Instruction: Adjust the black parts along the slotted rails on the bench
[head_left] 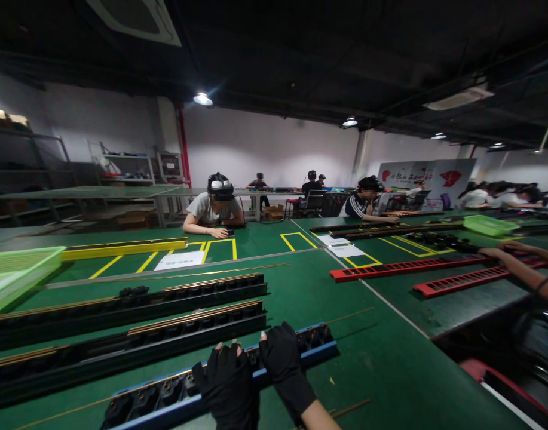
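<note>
A blue channel rail [318,353] with a row of black moulded parts [170,391] in it lies slantwise on the green table before me. A long thin brass rod [349,316] runs along its top and sticks out past both ends. Both my hands wear black gloves with bare fingertips. Over the middle of the rail, my left hand [229,382] is closed at the rod, its fingertips together. Just right of it, my right hand [285,361] also bends its fingers round the rod and the rail's top. The exact grip of each is partly hidden by the gloves.
Two black rails [238,322] [247,289] with brass rods lie beyond. A light green basket [27,269] stands at the left, a yellow rail [125,248] behind. Red slotted rails [390,269] lie to the right, near another person's arms [529,269]. People sit across the table.
</note>
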Demonstrator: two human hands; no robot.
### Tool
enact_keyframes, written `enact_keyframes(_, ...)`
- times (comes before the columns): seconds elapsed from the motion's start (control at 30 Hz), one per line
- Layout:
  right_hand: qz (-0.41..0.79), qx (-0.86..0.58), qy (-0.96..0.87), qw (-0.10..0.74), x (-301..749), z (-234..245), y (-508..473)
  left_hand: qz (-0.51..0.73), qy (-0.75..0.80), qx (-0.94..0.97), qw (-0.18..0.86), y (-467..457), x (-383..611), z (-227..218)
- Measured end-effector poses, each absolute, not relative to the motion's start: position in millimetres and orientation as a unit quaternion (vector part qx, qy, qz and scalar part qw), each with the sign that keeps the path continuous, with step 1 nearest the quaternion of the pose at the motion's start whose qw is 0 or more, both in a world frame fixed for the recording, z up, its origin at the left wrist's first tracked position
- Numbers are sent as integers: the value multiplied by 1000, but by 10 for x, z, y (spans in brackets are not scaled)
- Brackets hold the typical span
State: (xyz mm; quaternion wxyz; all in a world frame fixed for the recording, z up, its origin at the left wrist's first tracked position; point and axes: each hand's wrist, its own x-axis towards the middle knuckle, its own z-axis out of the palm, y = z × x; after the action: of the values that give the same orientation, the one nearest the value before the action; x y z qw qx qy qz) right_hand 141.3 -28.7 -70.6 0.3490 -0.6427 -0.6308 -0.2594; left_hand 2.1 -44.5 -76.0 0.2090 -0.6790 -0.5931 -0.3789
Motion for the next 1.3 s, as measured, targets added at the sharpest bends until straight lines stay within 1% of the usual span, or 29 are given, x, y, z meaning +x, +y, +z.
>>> enact_keyframes(0.2,-241,-652,-635,336,1421,-702,-303,-385,-585,-685,200,-448,33,-598)
enact_keyframes(0.33,-235,-647,-643,336,1427,-706,-305,-432,-580,-657,211,-464,99,-459)
enact_keyframes(0.47,-230,-639,-652,337,1429,-706,-319,-437,-560,-681,176,-393,153,-482)
enact_keyframes(0.67,-228,-633,-654,346,1431,-681,-336,-351,-575,-728,128,-269,115,-590)
enact_keyframes(0.8,-233,-633,-650,350,1429,-668,-351,-306,-585,-740,133,-258,100,-515)
enact_keyframes(1.03,-240,-631,-647,355,1420,-649,-361,-331,-579,-727,161,-258,103,-413)
enact_keyframes(1.1,-239,-631,-646,359,1417,-642,-362,-301,-574,-747,147,-282,114,-432)
enact_keyframes(1.2,-234,-632,-646,358,1417,-640,-364,-220,-566,-788,104,-331,127,-461)
enact_keyframes(1.3,-227,-632,-652,352,1429,-651,-363,-193,-551,-806,94,-359,115,-473)
